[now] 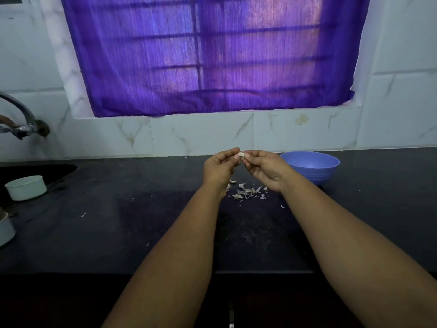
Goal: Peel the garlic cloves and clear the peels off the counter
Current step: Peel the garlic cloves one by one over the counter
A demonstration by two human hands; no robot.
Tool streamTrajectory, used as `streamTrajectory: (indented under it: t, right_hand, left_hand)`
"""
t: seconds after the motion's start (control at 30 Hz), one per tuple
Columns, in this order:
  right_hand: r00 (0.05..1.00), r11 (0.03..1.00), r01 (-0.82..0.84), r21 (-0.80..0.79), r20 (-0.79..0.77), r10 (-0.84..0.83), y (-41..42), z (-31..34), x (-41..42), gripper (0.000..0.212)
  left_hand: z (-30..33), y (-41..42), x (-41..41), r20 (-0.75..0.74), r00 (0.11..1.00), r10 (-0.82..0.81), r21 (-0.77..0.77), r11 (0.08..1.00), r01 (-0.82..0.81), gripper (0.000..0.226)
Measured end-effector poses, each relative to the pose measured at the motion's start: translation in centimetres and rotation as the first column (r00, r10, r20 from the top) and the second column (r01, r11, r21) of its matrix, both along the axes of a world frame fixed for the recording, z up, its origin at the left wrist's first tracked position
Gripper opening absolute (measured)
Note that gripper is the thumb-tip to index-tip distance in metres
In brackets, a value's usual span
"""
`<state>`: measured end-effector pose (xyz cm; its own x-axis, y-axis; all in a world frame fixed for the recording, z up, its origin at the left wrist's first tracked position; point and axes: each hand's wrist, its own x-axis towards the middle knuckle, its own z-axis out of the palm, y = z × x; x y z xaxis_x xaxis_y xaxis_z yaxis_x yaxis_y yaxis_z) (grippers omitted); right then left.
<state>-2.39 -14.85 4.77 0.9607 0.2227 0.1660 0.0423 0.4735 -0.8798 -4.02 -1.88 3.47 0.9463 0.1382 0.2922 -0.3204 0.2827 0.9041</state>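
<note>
Purple curtain point(212, 55), tap point(21, 114), white container point(26, 188), marbled tiles point(201, 136)

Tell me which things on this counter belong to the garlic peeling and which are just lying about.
Part of the job:
garlic clove, pinched between left hand and right hand
peels scattered on the counter
blue bowl, probably for cloves or peels

Just lying about:
white cup by the sink
tap
purple curtain

There is one view only, from the person's head. It looks forward and down over a dark counter point(94, 221), towards a wall with a purple curtain point(212, 55). Both forearms reach away from the camera.
</note>
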Motion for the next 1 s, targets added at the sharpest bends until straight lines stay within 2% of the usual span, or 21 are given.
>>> streamTrajectory:
  t: [0.1, 0.17, 0.23, 0.33, 0.43, 0.57, 0.67, 0.83, 1.0]
  right_hand:
    - [0.991, 0.981, 0.085, -0.177, 0.117, -0.065, 0.2, -0.1, -0.3, 0.011]
    - [0.973, 0.941, 0.152, -0.301, 0.211, -0.09, 0.7, -0.2, -0.5, 0.019]
    - [0.955, 0.916, 0.209, -0.342, 0.274, -0.116, 1.0, -0.3, -0.6, 0.02]
    - [0.93, 0.871, 0.28, -0.403, 0.34, -0.142, 1.0, -0.4, -0.6, 0.019]
    - [0.904, 0.795, 0.337, -0.504, 0.41, -0.123, 0.6, -0.5, -0.5, 0.017]
    - [0.879, 0.752, 0.399, -0.525, 0.451, -0.152, 0.5, -0.5, -0.3, 0.014]
    - [0.86, 0.721, 0.434, -0.54, 0.487, -0.153, 0.3, -0.6, 0.1, 0.013]
    - [0.833, 0.736, 0.459, -0.498, 0.53, -0.161, 0.4, -0.8, -0.2, 0.014]
    - [0.845, 0.756, 0.435, -0.489, 0.511, -0.155, 0.5, -0.9, -0.5, 0.017]
  left_hand:
    - [0.0, -0.2, -0.2, -0.014, 0.999, 0.051, -0.013, 0.999, -0.052, 0.019]
    - [0.0, -0.2, -0.2, -0.041, 0.995, 0.095, -0.022, 0.995, -0.096, 0.011]
    - [-0.1, -0.1, -0.2, -0.071, 0.992, 0.106, 0.008, 0.994, -0.106, 0.003]
    - [-0.1, 0.0, -0.2, -0.095, 0.991, 0.092, 0.04, 0.995, -0.088, 0.003]
    - [0.0, 0.0, -0.3, -0.057, 0.992, 0.11, 0.073, 0.992, -0.106, 0.005]
    - [-0.2, 0.2, -0.4, 0.028, 0.988, 0.149, 0.148, 0.977, -0.151, 0.006]
    - [-0.2, 0.3, -0.3, 0.028, 0.988, 0.154, 0.136, 0.978, -0.157, 0.01]
    - [-0.2, 0.5, -0.3, 0.022, 0.992, 0.128, 0.087, 0.988, -0.129, 0.013]
    - [-0.4, 0.7, -0.3, 0.047, 0.99, 0.134, 0.113, 0.984, -0.138, 0.013]
